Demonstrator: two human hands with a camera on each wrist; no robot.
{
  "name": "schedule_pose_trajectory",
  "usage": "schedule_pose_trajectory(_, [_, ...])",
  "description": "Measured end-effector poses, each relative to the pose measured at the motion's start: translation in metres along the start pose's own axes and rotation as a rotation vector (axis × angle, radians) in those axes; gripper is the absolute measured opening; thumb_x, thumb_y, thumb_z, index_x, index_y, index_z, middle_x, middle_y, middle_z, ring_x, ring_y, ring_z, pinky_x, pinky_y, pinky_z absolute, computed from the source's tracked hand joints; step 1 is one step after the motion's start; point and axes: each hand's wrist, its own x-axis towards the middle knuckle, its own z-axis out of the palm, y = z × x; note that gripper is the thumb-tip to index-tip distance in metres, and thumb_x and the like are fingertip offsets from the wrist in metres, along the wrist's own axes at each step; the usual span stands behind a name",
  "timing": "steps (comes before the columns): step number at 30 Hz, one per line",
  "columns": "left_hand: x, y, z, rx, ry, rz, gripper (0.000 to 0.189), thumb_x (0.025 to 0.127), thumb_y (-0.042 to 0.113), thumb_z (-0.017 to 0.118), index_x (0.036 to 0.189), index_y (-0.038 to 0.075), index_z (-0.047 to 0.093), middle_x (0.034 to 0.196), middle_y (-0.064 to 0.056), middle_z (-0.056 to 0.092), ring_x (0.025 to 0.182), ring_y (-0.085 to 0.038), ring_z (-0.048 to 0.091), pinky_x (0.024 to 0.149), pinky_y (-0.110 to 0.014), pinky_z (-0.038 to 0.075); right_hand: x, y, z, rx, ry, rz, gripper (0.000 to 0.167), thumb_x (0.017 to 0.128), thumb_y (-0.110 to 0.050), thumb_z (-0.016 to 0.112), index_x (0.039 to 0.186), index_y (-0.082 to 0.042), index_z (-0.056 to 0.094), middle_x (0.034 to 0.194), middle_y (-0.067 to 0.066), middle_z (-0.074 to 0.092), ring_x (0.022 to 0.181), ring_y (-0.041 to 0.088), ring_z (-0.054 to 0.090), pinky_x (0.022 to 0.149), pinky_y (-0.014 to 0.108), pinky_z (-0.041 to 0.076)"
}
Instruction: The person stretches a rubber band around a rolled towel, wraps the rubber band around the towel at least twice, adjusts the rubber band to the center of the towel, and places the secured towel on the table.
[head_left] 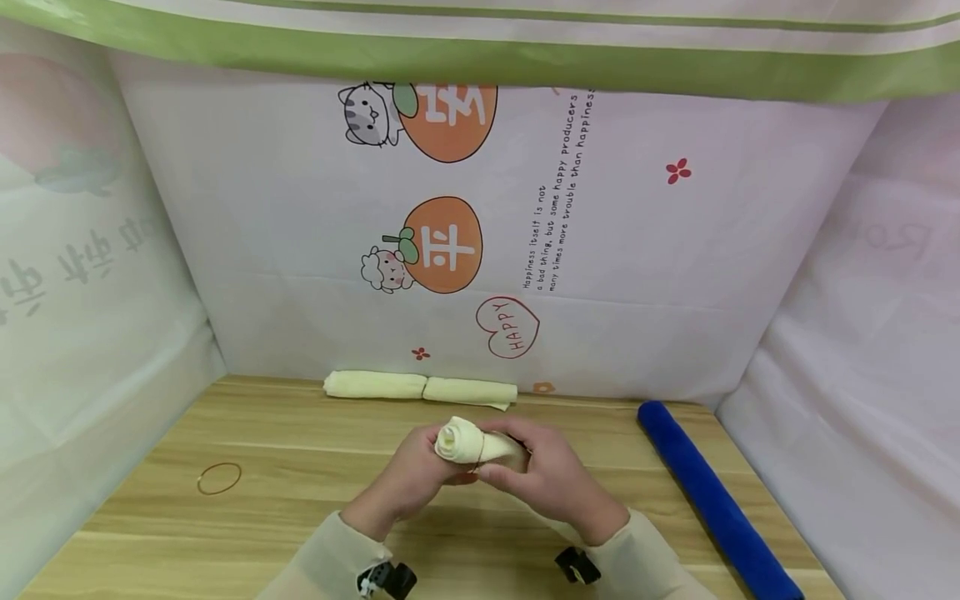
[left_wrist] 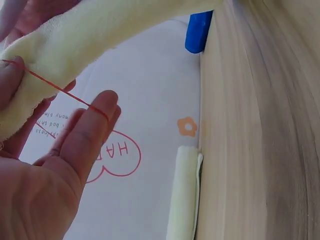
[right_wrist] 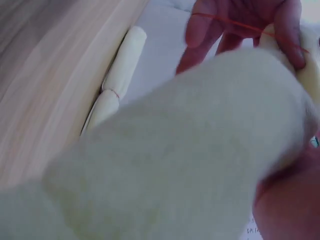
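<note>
A pale yellow rolled towel [head_left: 459, 440] is held up over the table between both hands, its coiled end towards the head camera. My right hand [head_left: 551, 471] grips the roll, thumb in front and fingers behind. A thin red rubber band [left_wrist: 70, 95] crosses the roll. My left hand [head_left: 408, 471] holds that band stretched: it loops over the extended fingertips, while the thumb [left_wrist: 10, 82] presses on the roll beside it. In the right wrist view the roll [right_wrist: 180, 135] hides much of the right hand.
Another pale yellow roll [head_left: 375, 385], banded at its middle, lies along the back of the wooden table [head_left: 300, 467]. A blue roll [head_left: 712, 492] lies at the right. On the left is a loose rubber band [head_left: 240, 473]. White printed sheets [head_left: 622, 250] enclose the back and sides.
</note>
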Motion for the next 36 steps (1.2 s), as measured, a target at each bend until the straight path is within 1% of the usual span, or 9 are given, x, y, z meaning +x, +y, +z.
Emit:
schedule_pose_trajectory(4, [0.000, 0.000, 0.001, 0.026, -0.008, -0.023, 0.031, 0.092, 0.000, 0.070, 0.120, -0.011, 0.063, 0.113, -0.014, 0.066, 0.101, -0.027, 0.065, 0.086, -0.045, 0.055, 0.001, -0.003, 0.001, 0.044, 0.008, 0.081, 0.027, 0.086, -0.038, 0.078, 0.110, -0.028, 0.072, 0.100, -0.015, 0.069, 0.080, 0.010, 0.060, 0.068, 0.029, 0.051])
schedule_pose_trajectory(10, [0.000, -0.004, -0.001, 0.005, -0.101, -0.080, 0.029, 0.099, 0.009, 0.062, 0.117, -0.013, 0.062, 0.107, -0.021, 0.069, 0.096, -0.035, 0.068, 0.086, -0.044, 0.056, 0.003, -0.001, 0.002, 0.100, 0.117, 0.209, 0.016, 0.086, -0.026, 0.080, 0.101, -0.023, 0.074, 0.093, -0.008, 0.069, 0.076, 0.015, 0.059, 0.064, 0.029, 0.050])
schedule_pose_trajectory(14, [-0.001, -0.012, -0.008, 0.021, -0.197, -0.038, 0.028, 0.101, 0.011, 0.057, 0.107, -0.015, 0.063, 0.092, -0.018, 0.070, 0.086, -0.027, 0.069, 0.083, -0.038, 0.056, 0.006, 0.005, -0.007, 0.179, 0.208, 0.269, 0.014, 0.087, -0.021, 0.079, 0.100, -0.016, 0.074, 0.094, 0.001, 0.068, 0.077, 0.020, 0.059, 0.064, 0.031, 0.050])
schedule_pose_trajectory(16, [-0.002, -0.017, -0.012, -0.034, -0.224, -0.004, 0.023, 0.100, 0.007, 0.054, 0.111, -0.012, 0.061, 0.084, -0.010, 0.068, 0.079, -0.020, 0.066, 0.079, -0.034, 0.055, 0.008, 0.008, -0.014, 0.250, 0.242, 0.286, 0.014, 0.088, -0.017, 0.078, 0.101, -0.011, 0.074, 0.099, 0.005, 0.068, 0.079, 0.022, 0.060, 0.066, 0.031, 0.052])
schedule_pose_trajectory(20, [-0.004, -0.025, -0.018, -0.425, -0.236, 0.095, 0.026, 0.099, -0.004, 0.041, 0.120, 0.000, 0.055, 0.077, -0.001, 0.059, 0.076, -0.016, 0.061, 0.079, -0.030, 0.052, 0.009, 0.014, -0.023, 0.411, 0.291, 0.308, 0.017, 0.089, -0.009, 0.075, 0.104, -0.003, 0.072, 0.109, 0.008, 0.065, 0.085, 0.022, 0.061, 0.068, 0.029, 0.054])
schedule_pose_trajectory(25, [-0.002, -0.025, -0.017, -1.007, -0.295, 0.379, 0.044, 0.103, -0.005, 0.017, 0.119, 0.004, 0.057, 0.095, -0.008, 0.067, 0.099, -0.023, 0.064, 0.097, -0.031, 0.047, 0.005, 0.021, -0.023, 0.528, 0.246, 0.247, 0.013, 0.088, -0.007, 0.075, 0.101, -0.007, 0.073, 0.101, 0.008, 0.066, 0.083, 0.019, 0.061, 0.067, 0.028, 0.055])
schedule_pose_trajectory(28, [0.002, -0.017, -0.009, -1.149, -0.211, 0.467, 0.051, 0.105, -0.006, 0.014, 0.118, 0.005, 0.061, 0.114, -0.010, 0.068, 0.107, -0.022, 0.065, 0.093, -0.027, 0.049, 0.003, 0.023, -0.019, 0.545, 0.193, 0.176, 0.012, 0.088, -0.006, 0.075, 0.098, -0.012, 0.074, 0.095, 0.008, 0.067, 0.080, 0.018, 0.062, 0.066, 0.028, 0.055])
schedule_pose_trajectory(33, [0.007, -0.002, 0.006, -1.169, 0.108, 0.373, 0.031, 0.105, -0.009, 0.033, 0.100, 0.004, 0.061, 0.121, -0.010, 0.067, 0.101, -0.019, 0.068, 0.077, -0.016, 0.053, 0.002, 0.023, -0.011, 0.559, 0.097, -0.040, 0.015, 0.087, 0.001, 0.073, 0.100, -0.007, 0.074, 0.102, 0.009, 0.070, 0.090, 0.019, 0.066, 0.073, 0.029, 0.057])
schedule_pose_trajectory(36, [0.009, -0.002, 0.007, -1.145, 0.095, 0.405, 0.024, 0.105, 0.000, 0.043, 0.094, 0.002, 0.064, 0.122, -0.013, 0.066, 0.107, -0.021, 0.067, 0.086, -0.018, 0.051, 0.002, 0.021, -0.009, 0.539, 0.028, -0.142, 0.014, 0.087, 0.002, 0.072, 0.100, -0.003, 0.073, 0.107, 0.009, 0.070, 0.100, 0.022, 0.066, 0.080, 0.032, 0.057])
